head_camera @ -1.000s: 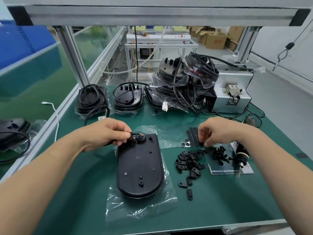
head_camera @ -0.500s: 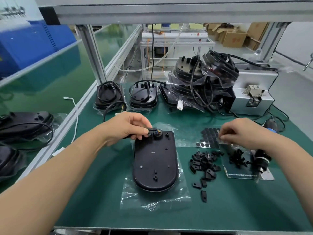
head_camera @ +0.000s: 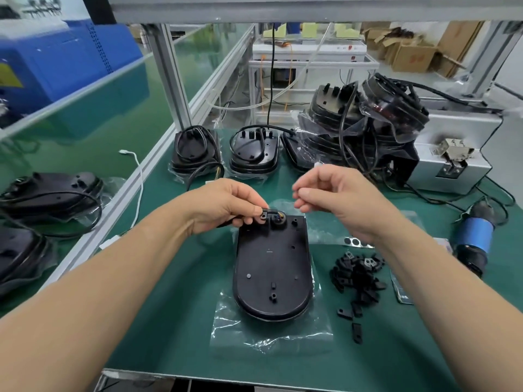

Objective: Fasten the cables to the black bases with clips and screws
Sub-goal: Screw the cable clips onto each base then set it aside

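The left hand [head_camera: 223,206] is pinching the cable [head_camera: 273,213] and a small clip [head_camera: 264,217] in its grip, holding both against the far left corner of the black base [head_camera: 273,267]. The base is lying flat on a plastic bag [head_camera: 268,332] in the middle of the worktop [head_camera: 175,321]. The right hand [head_camera: 334,202] is hovering just above and to the right of that corner with its thumb and forefinger drawn together. Whether that grip is carrying a screw or nothing is too small to tell. The main risk is the clip shifting off its hole if the left fingers are relaxing or sliding as the right hand is crowding in. The springy cable would then be pulling free. A tiny part could also be dropping from the right fingertips and getting lost among the loose clips [head_camera: 358,275]. The base may also be skating on the slick bag under any sideways push. The electric screwdriver [head_camera: 475,236] is lying well apart at the right, so one hand will be steadying everything alone while the other is reaching for it. Compared with half a second ago, the right hand is no longer down beside the loose clips but is raised and close to the left hand, which is keeping its place at the corner.
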{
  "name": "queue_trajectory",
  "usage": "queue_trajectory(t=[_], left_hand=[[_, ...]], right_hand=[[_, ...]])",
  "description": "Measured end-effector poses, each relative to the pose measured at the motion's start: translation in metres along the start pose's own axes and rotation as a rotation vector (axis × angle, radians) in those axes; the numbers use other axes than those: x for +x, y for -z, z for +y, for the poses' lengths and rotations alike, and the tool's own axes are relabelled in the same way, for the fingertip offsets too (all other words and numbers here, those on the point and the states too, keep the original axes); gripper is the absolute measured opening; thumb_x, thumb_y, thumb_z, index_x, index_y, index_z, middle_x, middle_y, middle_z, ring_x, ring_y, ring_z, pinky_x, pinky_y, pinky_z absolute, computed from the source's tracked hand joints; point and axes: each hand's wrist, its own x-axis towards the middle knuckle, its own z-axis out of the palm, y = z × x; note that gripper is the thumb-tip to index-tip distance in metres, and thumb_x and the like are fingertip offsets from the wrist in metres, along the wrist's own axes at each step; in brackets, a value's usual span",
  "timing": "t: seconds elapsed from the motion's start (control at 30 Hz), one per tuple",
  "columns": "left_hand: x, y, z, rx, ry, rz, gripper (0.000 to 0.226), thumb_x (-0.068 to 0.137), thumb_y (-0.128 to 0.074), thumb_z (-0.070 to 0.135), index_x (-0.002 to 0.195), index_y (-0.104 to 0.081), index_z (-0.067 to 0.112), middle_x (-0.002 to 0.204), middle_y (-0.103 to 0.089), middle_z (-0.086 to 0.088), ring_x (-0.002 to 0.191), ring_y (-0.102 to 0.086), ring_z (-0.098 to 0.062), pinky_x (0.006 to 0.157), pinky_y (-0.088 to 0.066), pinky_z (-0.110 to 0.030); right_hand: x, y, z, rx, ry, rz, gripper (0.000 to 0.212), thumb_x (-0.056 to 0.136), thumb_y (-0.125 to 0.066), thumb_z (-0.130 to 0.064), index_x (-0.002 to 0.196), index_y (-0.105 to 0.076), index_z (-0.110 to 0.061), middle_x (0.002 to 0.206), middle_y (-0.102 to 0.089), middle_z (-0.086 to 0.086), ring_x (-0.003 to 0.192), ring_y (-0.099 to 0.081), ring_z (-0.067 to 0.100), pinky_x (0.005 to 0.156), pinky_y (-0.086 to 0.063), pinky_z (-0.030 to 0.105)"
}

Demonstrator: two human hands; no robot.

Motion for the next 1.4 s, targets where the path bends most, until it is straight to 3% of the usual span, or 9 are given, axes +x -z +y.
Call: queue_trajectory(t=[0.2,0.53,0.73,1.0,1.13,1.23,1.4], left_hand=[[0.001,0.002,0.004,0.035,0.028,0.024,0.010,0.083,-0.065,-0.006,0.090,-0.069,0.000,0.079,-0.067,-0.015,0.059,-0.057,-0.012,0.051,-0.042,-0.017],[-0.001,0.000,0.011,0.115,0.017,0.054,0.012,0.082,-0.066,-0.006,0.085,-0.070,0.005,0.078,-0.067,-0.013,0.058,-0.058,-0.009,0.050,-0.042,-0.016],[-0.003,-0.003,0.011,0.108,0.020,0.065,0.012,0.083,-0.063,-0.009,0.091,-0.069,-0.002,0.079,-0.066,-0.015,0.056,-0.057,-0.008,0.048,-0.042,-0.016],[-0.005,-0.005,0.010,0.046,0.050,0.043,0.016,0.084,-0.060,-0.009,0.084,-0.070,0.003,0.071,-0.067,-0.008,0.056,-0.056,-0.008,0.048,-0.042,-0.015],[-0.006,-0.006,0.015,0.052,0.064,0.051,0.014,0.083,-0.061,-0.009,0.094,-0.069,-0.004,0.072,-0.066,-0.009,0.057,-0.056,-0.008,0.048,-0.043,-0.014],[-0.006,-0.006,0.018,0.009,0.092,0.053,0.014,0.083,-0.061,-0.008,0.090,-0.070,0.000,0.071,-0.067,-0.008,0.057,-0.057,-0.007,0.049,-0.045,-0.014],[-0.007,-0.006,0.017,-0.017,0.140,0.058,0.014,0.085,-0.061,-0.006,0.087,-0.070,0.005,0.074,-0.069,-0.007,0.058,-0.059,-0.008,0.050,-0.045,-0.014]], right_hand=[[0.014,-0.032,0.009,-0.127,-0.015,-0.039,0.017,0.092,-0.060,0.008,0.092,-0.071,-0.005,0.081,-0.068,0.016,0.070,-0.066,0.015,0.068,-0.058,0.022],[0.011,-0.038,-0.002,-0.091,-0.143,-0.158,0.013,0.089,-0.060,0.013,0.092,-0.067,0.003,0.077,-0.071,0.013,0.061,-0.067,0.011,0.054,-0.053,0.017],[0.010,-0.048,-0.002,-0.278,-0.125,-0.064,0.020,0.087,-0.066,0.007,0.078,-0.070,-0.011,0.067,-0.071,0.007,0.058,-0.065,0.012,0.054,-0.052,0.020],[0.009,-0.052,-0.002,-0.406,-0.131,0.008,0.019,0.083,-0.069,-0.002,0.074,-0.073,-0.019,0.065,-0.072,0.000,0.057,-0.063,0.006,0.051,-0.045,0.019],[0.013,-0.052,-0.003,-0.570,-0.120,0.033,0.013,0.079,-0.069,-0.010,0.070,-0.073,-0.019,0.065,-0.073,-0.001,0.060,-0.066,0.009,0.060,-0.057,0.031],[0.011,-0.053,-0.003,-0.644,-0.087,0.062,0.013,0.079,-0.068,-0.010,0.071,-0.071,-0.020,0.064,-0.072,-0.002,0.059,-0.066,0.009,0.063,-0.059,0.032],[0.007,-0.050,-0.002,-0.281,-0.167,0.012,0.022,0.086,-0.063,0.006,0.075,-0.068,-0.013,0.065,-0.068,0.002,0.056,-0.060,0.009,0.051,-0.048,0.018]])
